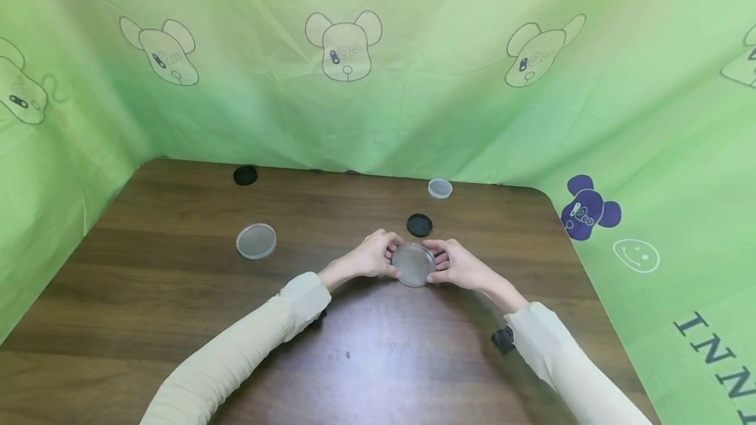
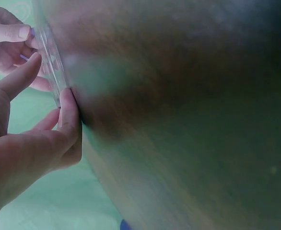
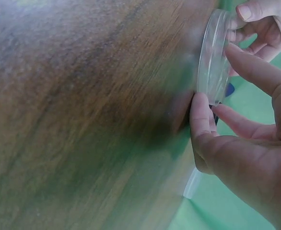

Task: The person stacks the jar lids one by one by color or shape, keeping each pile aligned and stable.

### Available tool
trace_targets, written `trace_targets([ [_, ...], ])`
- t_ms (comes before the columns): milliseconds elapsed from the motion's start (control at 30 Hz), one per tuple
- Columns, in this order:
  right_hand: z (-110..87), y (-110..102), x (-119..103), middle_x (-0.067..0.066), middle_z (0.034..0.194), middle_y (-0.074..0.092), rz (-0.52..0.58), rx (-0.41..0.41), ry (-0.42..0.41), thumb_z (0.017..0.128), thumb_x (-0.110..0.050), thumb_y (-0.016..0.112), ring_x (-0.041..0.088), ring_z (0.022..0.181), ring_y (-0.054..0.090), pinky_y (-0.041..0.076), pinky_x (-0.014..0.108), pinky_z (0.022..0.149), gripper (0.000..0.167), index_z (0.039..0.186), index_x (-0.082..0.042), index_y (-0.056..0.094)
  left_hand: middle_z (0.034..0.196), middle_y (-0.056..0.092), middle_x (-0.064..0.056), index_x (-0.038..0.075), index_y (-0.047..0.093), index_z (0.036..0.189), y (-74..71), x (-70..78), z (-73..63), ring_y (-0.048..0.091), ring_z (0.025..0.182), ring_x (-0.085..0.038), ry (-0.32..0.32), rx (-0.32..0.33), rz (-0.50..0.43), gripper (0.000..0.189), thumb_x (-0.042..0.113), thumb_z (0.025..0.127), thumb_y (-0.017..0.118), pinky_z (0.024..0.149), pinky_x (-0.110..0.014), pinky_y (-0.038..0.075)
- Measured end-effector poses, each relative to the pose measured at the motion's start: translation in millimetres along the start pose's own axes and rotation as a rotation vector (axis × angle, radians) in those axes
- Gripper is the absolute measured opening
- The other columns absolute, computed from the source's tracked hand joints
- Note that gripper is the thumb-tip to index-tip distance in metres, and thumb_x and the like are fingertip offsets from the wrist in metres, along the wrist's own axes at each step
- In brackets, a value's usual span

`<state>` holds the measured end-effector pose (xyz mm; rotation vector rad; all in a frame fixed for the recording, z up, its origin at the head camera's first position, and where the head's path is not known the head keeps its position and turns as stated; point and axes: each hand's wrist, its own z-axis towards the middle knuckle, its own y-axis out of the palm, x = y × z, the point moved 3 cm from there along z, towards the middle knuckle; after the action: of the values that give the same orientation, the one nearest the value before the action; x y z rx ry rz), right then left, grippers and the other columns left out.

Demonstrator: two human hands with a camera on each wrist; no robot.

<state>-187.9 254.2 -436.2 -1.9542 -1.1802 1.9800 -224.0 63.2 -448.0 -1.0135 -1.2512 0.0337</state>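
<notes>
A clear round petri dish (image 1: 414,265) lies level between both hands, right of centre in the head view. My left hand (image 1: 373,254) grips its left rim, thumb on the near side and fingers on the far side. On the opposite rim my right hand (image 1: 462,265) holds it the same way. From the left wrist, the petri dish (image 2: 53,62) appears edge-on, low over the wood. The right wrist view shows two stacked rims on the petri dish (image 3: 213,57). Whether its base touches the table I cannot tell.
Just beyond the hands sits a small black round dish (image 1: 419,225). A small clear dish (image 1: 440,188) and another black dish (image 1: 245,175) are near the back edge. A larger clear petri dish (image 1: 256,241) stands left on the wooden table (image 1: 177,294). Green curtains (image 1: 413,123) hang around.
</notes>
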Motion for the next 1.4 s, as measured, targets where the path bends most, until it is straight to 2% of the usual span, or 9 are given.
trace_targets([
  [300, -2.4, 1, -2, 0.032, 0.115, 0.042, 0.010, 0.024, 0.008, 0.080, 0.002, 0.074, 0.040, 0.100, 0.056, 0.051, 0.046, 0.088, 0.069, 0.135, 0.019, 0.037, 0.108, 0.053, -0.012, -0.001, 0.054, 0.127, -2.1, -0.9, -9.4, 0.056, 0.086, -0.017, 0.028, -0.003, -0.009, 0.065, 0.007, 0.071, 0.085, 0.077, -0.020, 0.047],
  [533, -2.7, 2, -2, 0.033, 0.115, 0.039, -0.005, 0.046, 0.001, 0.079, 0.003, 0.074, 0.041, 0.099, 0.057, 0.052, 0.044, 0.086, 0.067, 0.134, 0.019, 0.039, 0.111, 0.054, -0.013, -0.003, 0.050, 0.131, -5.2, -2.3, -15.5, 0.056, 0.084, -0.016, 0.044, -0.034, 0.010, 0.070, 0.010, 0.071, 0.085, 0.076, -0.022, 0.046],
  [700, -1.7, 2, -3, 0.034, 0.116, 0.040, -0.002, 0.070, -0.019, 0.079, 0.004, 0.074, 0.041, 0.099, 0.056, 0.053, 0.043, 0.085, 0.065, 0.133, 0.018, 0.040, 0.112, 0.054, -0.015, 0.000, 0.050, 0.131, -8.5, -6.0, -19.2, 0.057, 0.085, -0.018, 0.061, -0.020, -0.004, 0.070, 0.009, 0.072, 0.085, 0.078, -0.022, 0.047],
  [867, -3.2, 2, -4, 0.033, 0.115, 0.040, -0.011, 0.131, -0.015, 0.078, 0.005, 0.075, 0.040, 0.099, 0.055, 0.053, 0.041, 0.084, 0.063, 0.132, 0.016, 0.044, 0.112, 0.055, -0.015, 0.000, 0.049, 0.133, -10.7, -7.9, -22.1, 0.058, 0.085, -0.019, 0.082, -0.030, -0.011, 0.069, 0.010, 0.074, 0.083, 0.078, -0.022, 0.047],
  [1033, -3.9, 6, -8, 0.031, 0.115, 0.040, -0.077, 0.204, -0.012, 0.080, 0.001, 0.074, 0.038, 0.098, 0.050, 0.052, 0.043, 0.085, 0.058, 0.130, 0.013, 0.048, 0.114, 0.055, -0.017, 0.000, 0.047, 0.135, -17.7, -8.7, -26.0, 0.061, 0.088, -0.022, 0.060, -0.046, -0.054, 0.069, 0.011, 0.077, 0.081, 0.079, -0.024, 0.049],
  [1233, -3.8, 9, -15, 0.029, 0.123, 0.044, -0.213, 0.292, 0.013, 0.084, -0.012, 0.072, 0.041, 0.108, 0.041, 0.038, 0.054, 0.089, 0.055, 0.132, 0.003, 0.051, 0.120, 0.056, -0.018, 0.002, 0.044, 0.139, -31.6, -10.6, -31.4, 0.062, 0.096, -0.028, 0.036, -0.008, -0.115, 0.069, 0.013, 0.080, 0.079, 0.084, -0.032, 0.050],
  [1400, -3.2, 10, -20, 0.029, 0.127, 0.040, -0.224, 0.354, 0.013, 0.083, -0.011, 0.072, 0.044, 0.113, 0.033, 0.033, 0.059, 0.091, 0.054, 0.133, -0.001, 0.052, 0.122, 0.056, -0.019, 0.002, 0.045, 0.139, -37.4, -14.1, -34.8, 0.061, 0.101, -0.031, 0.035, 0.038, -0.140, 0.066, 0.012, 0.082, 0.077, 0.089, -0.037, 0.049],
])
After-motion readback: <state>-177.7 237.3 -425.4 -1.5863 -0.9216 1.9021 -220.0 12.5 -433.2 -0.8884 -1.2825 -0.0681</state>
